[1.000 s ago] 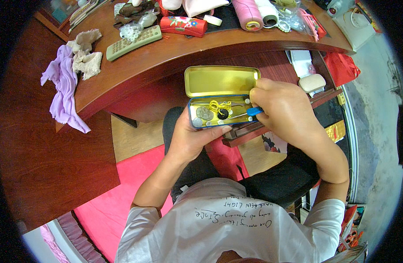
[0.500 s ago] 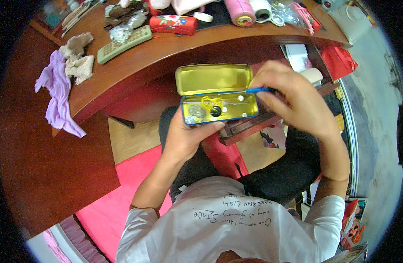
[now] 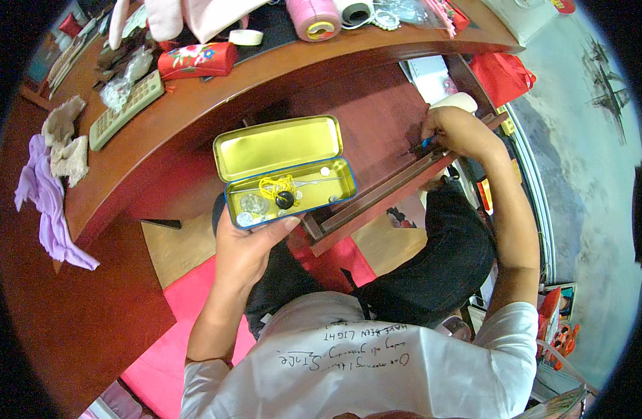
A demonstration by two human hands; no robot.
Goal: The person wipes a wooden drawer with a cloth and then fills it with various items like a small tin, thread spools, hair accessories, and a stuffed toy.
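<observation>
My left hand (image 3: 245,246) grips an open tin box (image 3: 279,145) by its near left corner, thumb along the front. The tin is gold inside with a blue rim, its hinged lid tilted back. Inside lie a black button (image 3: 285,200), yellow thread (image 3: 271,186), a clear round piece (image 3: 254,204), several small pale buttons and a thin metal rod. Over the right side of the pulled-out drawer (image 3: 366,115), my right hand (image 3: 466,131) is closed around a thin blue-handled tool (image 3: 427,142). Most of that tool is hidden by the fingers, so its kind is unclear.
A white roll (image 3: 455,103) and papers (image 3: 429,77) lie in the drawer. On the curved desk (image 3: 265,84) are a calculator (image 3: 127,110), a red floral case (image 3: 197,61), a pink thread cone (image 3: 314,17) and cloths. A red bag (image 3: 502,78) is beyond the drawer.
My right hand has moved from the tin to the drawer's right side, carrying the blue-handled tool. The tin and my left hand now appear lower and further left; the whole view has shifted.
</observation>
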